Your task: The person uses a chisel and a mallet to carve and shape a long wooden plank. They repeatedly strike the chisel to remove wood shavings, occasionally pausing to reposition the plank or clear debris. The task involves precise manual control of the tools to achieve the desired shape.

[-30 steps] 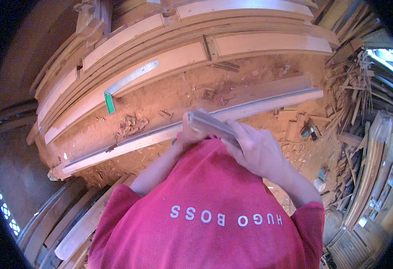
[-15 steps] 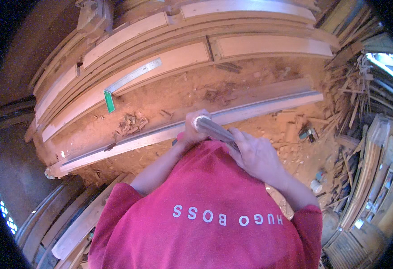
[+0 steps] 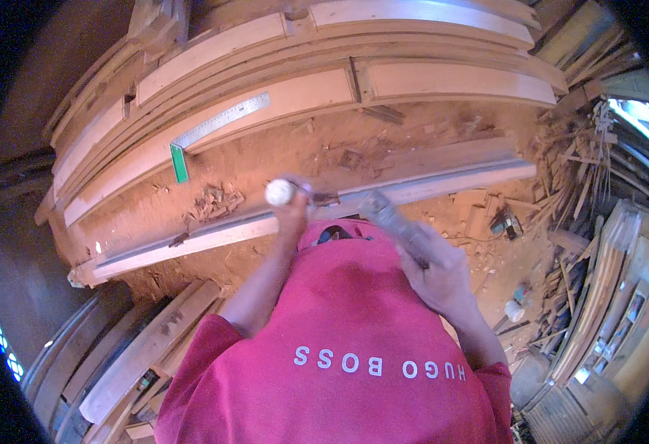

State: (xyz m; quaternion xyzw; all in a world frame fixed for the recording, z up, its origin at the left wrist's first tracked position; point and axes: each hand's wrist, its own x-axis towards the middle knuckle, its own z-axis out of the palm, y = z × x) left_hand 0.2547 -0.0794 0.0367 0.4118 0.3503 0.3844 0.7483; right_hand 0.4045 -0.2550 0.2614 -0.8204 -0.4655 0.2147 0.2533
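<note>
My left hand (image 3: 292,213) is closed round a handle with a round white end (image 3: 279,192), just above a long pale wooden beam (image 3: 480,178). Motion blur and my fingers hide the rest of that tool. A thick grey bar (image 3: 388,216), blurred toward its far end, is in my closed right hand (image 3: 443,270). The bar points up and left over the beam's near edge, apart from the white end. A dark spot (image 3: 326,198) shows on the beam between the two hands.
Beyond the beam, a square with a green stock (image 3: 179,163) and metal blade rests against curved wooden frames (image 3: 302,92). Wood chips (image 3: 215,206) lie in a heap on the dusty ground. Scrap sticks (image 3: 580,174) crowd the right; curved planks (image 3: 146,355) are stacked at lower left.
The grey bar has drawn back from the white end, which it overlapped before. My left hand has shifted left with the handle; my right hand has moved slightly down and right.
</note>
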